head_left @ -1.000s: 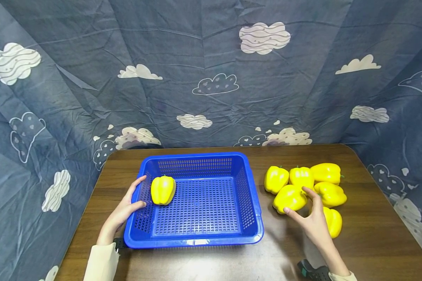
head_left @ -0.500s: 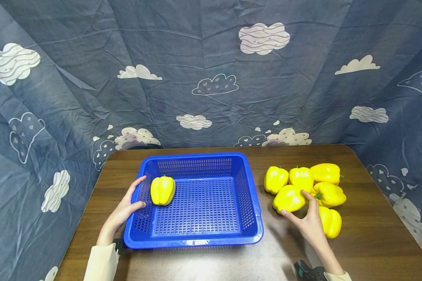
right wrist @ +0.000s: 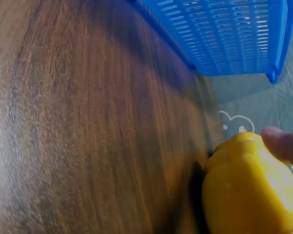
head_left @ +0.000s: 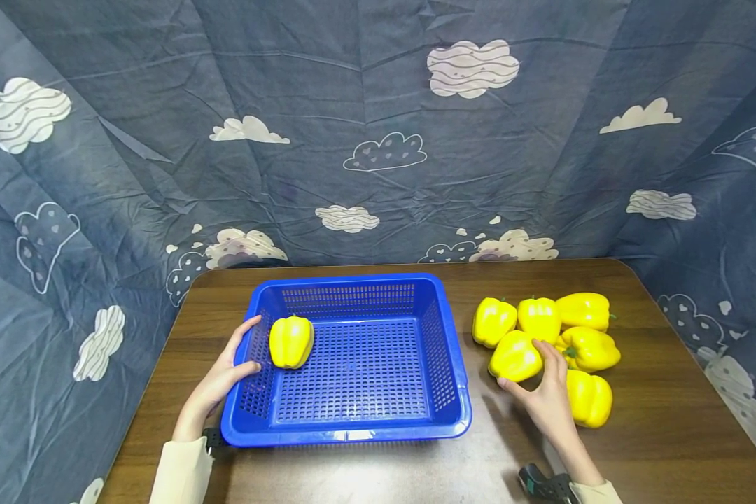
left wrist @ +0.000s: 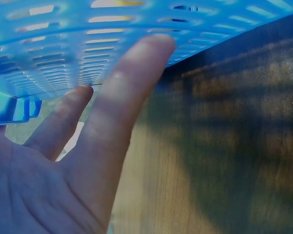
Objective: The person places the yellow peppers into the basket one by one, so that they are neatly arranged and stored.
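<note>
- The right grip is clamped on a yellow bell pepper, thumb on its near side and forefinger opposite; the pepper is right of the blue slotted basket, at the cluster's left front.
- The left grip has thumb and forefinger spread apart and fairly straight, resting against the basket's left side.
- A good hold here would press evenly from both sides, I judge, since the glossy skin could slip; a raise straight up should spare the five other peppers from a nudge.
- Light, steady pressure from the left should be enough to stop the basket sliding on the bench.
- One pepper lies inside the basket, near its left wall.
- Hidden: the held pepper's underside, so I cannot tell whether it touches the bench; most of its far side.
- The right wrist view cuts off the fingers; the left wrist view is blurred.
</note>
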Action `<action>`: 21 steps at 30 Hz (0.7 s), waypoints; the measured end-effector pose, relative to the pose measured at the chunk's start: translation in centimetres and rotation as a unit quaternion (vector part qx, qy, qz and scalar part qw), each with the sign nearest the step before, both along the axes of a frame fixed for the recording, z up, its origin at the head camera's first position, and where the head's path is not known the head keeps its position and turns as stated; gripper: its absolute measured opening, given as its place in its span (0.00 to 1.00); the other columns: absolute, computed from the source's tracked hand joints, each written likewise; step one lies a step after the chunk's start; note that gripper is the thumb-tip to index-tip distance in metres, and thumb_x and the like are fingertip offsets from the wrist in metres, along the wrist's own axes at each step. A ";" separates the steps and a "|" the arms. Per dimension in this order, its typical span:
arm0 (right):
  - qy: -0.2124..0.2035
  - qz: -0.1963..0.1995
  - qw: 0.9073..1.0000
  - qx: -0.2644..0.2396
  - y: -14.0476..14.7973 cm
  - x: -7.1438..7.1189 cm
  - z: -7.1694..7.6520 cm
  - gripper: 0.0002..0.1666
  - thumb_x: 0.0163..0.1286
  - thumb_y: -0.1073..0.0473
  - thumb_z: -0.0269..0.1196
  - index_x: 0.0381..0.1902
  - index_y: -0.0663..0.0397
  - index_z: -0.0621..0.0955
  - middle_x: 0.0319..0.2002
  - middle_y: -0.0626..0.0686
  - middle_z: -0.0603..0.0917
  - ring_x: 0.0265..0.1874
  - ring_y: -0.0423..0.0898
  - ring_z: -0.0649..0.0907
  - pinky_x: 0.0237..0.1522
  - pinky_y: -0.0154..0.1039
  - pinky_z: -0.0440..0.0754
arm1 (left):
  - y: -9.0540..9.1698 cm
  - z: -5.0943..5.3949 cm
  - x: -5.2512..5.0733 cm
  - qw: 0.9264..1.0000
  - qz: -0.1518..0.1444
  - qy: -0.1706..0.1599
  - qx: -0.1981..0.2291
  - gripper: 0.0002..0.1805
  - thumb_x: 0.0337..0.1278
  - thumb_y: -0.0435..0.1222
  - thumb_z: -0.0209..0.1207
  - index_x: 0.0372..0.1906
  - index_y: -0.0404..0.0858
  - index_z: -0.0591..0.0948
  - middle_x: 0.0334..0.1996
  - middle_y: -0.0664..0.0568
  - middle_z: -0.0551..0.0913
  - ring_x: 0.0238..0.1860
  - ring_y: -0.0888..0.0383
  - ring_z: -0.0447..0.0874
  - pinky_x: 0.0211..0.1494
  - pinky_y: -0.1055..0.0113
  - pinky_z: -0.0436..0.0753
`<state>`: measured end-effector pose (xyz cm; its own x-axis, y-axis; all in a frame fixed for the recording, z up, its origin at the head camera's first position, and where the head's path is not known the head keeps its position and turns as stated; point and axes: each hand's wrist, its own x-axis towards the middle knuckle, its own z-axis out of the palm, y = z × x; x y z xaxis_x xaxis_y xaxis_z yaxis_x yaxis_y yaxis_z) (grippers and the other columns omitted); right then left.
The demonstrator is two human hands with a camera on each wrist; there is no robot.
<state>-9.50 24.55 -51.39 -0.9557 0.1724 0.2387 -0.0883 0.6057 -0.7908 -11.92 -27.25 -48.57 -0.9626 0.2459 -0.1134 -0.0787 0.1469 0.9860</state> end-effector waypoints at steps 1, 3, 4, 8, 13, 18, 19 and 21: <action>0.001 -0.001 1.000 0.000 -0.1 0.0 0.0 0.53 0.44 0.67 0.74 0.66 0.68 0.60 0.64 0.70 0.55 0.63 0.68 0.58 0.64 0.62 0.55 | 0.0 0.0 0.0 1.000 0.000 0.001 0.001 0.45 0.53 0.23 0.49 0.75 0.48 0.48 0.73 0.37 0.42 0.64 0.31 0.56 0.55 0.46 0.72; 0.001 -0.003 1.000 0.001 -0.2 0.0 0.0 0.52 0.44 0.68 0.74 0.65 0.68 0.61 0.64 0.71 0.56 0.63 0.67 0.58 0.63 0.63 0.55 | 0.0 -0.1 0.0 1.000 -0.001 0.001 0.004 0.45 0.52 0.23 0.49 0.75 0.48 0.48 0.73 0.37 0.42 0.63 0.32 0.56 0.54 0.48 0.73; 0.002 -0.004 1.000 0.003 -0.2 0.0 0.0 0.52 0.44 0.68 0.74 0.65 0.68 0.61 0.63 0.71 0.56 0.63 0.67 0.58 0.63 0.63 0.56 | 0.0 -0.1 0.0 1.000 -0.001 0.001 0.005 0.45 0.52 0.22 0.49 0.75 0.48 0.48 0.73 0.37 0.42 0.63 0.32 0.57 0.54 0.48 0.73; -0.001 -0.009 1.000 0.007 -0.4 -0.1 0.0 0.51 0.45 0.70 0.73 0.65 0.67 0.60 0.62 0.71 0.57 0.62 0.67 0.59 0.62 0.64 0.57 | 0.0 -0.1 0.0 1.000 0.001 -0.002 0.000 0.45 0.53 0.23 0.49 0.75 0.49 0.48 0.73 0.37 0.42 0.63 0.31 0.57 0.53 0.47 0.74; -0.013 -0.016 1.000 0.005 -0.4 -0.2 -0.1 0.51 0.46 0.69 0.74 0.66 0.67 0.60 0.61 0.72 0.58 0.61 0.67 0.60 0.61 0.64 0.57 | -0.1 0.0 0.1 1.000 0.002 -0.006 -0.004 0.44 0.54 0.24 0.48 0.75 0.49 0.48 0.73 0.37 0.41 0.64 0.29 0.56 0.54 0.43 0.73; -0.024 -0.030 0.999 -0.010 -0.3 -0.2 0.1 0.51 0.47 0.67 0.74 0.66 0.67 0.61 0.61 0.71 0.60 0.62 0.66 0.61 0.63 0.61 0.57 | 0.0 0.0 0.0 1.000 0.001 -0.007 -0.003 0.44 0.54 0.24 0.49 0.75 0.49 0.48 0.73 0.37 0.41 0.64 0.30 0.56 0.55 0.43 0.73; -0.027 -0.032 0.999 -0.012 -0.3 -0.2 0.1 0.50 0.47 0.66 0.74 0.66 0.67 0.61 0.61 0.71 0.60 0.62 0.66 0.61 0.63 0.61 0.57 | 0.0 0.0 0.0 1.000 0.000 -0.007 -0.002 0.44 0.54 0.24 0.49 0.75 0.49 0.48 0.73 0.37 0.41 0.64 0.30 0.56 0.55 0.43 0.73; -0.029 -0.034 0.999 -0.020 -0.3 -0.1 0.4 0.50 0.48 0.66 0.74 0.66 0.68 0.61 0.61 0.71 0.61 0.62 0.66 0.61 0.62 0.60 0.57 | -0.1 -0.1 0.0 1.000 -0.001 -0.006 -0.001 0.44 0.54 0.24 0.49 0.75 0.49 0.48 0.73 0.37 0.41 0.64 0.30 0.56 0.54 0.44 0.73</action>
<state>-9.64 24.26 -51.03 -0.9535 0.2453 0.1751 -0.0018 0.5765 -0.8171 -11.92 -27.31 -48.62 -0.9606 0.2479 -0.1256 -0.0903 0.1490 0.9847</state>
